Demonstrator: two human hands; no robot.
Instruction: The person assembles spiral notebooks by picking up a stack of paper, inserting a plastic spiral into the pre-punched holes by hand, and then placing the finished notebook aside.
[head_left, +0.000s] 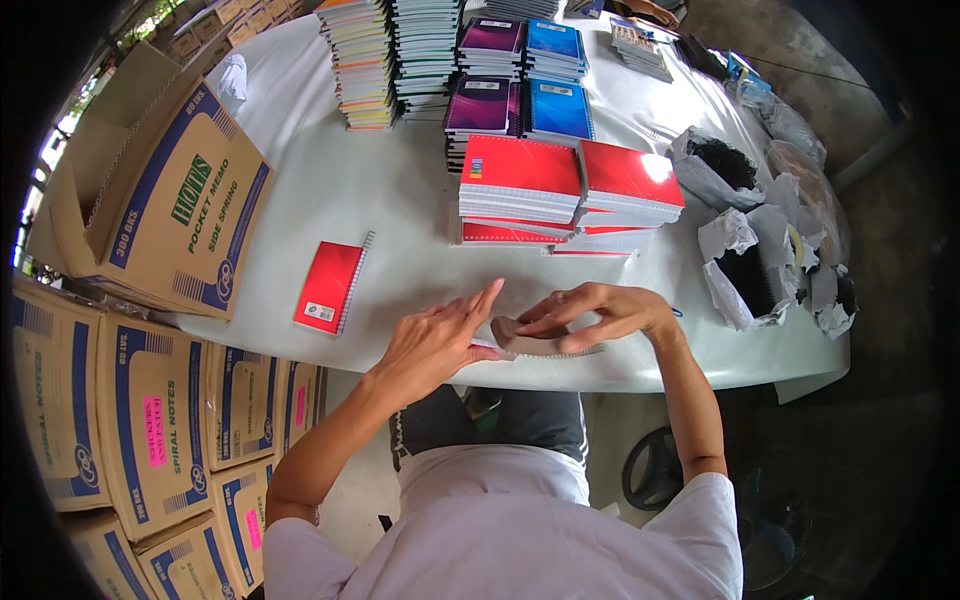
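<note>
Close to the table's near edge, my right hand (pixel 600 310) grips a curved grey-brown piece (pixel 535 340); its exact kind is not clear. A row of fine teeth or wire loops runs along its lower edge. My left hand (pixel 440 335) is beside it, fingers stretched out and thumb apart, near a white edge that is mostly hidden by the hands. To the left on the table lies a red spiral notebook (pixel 330 287) with a white label. Stacked red notebooks (pixel 520 168) stand just beyond my hands.
Purple notebooks (pixel 483 105) and blue notebooks (pixel 558 108) rise behind, beside taller piles (pixel 360 65). Torn white bags with black coils (pixel 745 280) line the right edge. An open carton (pixel 185 205) stands left; more cartons (pixel 155 410) are stacked below. A person's hand (pixel 650 12) shows far back.
</note>
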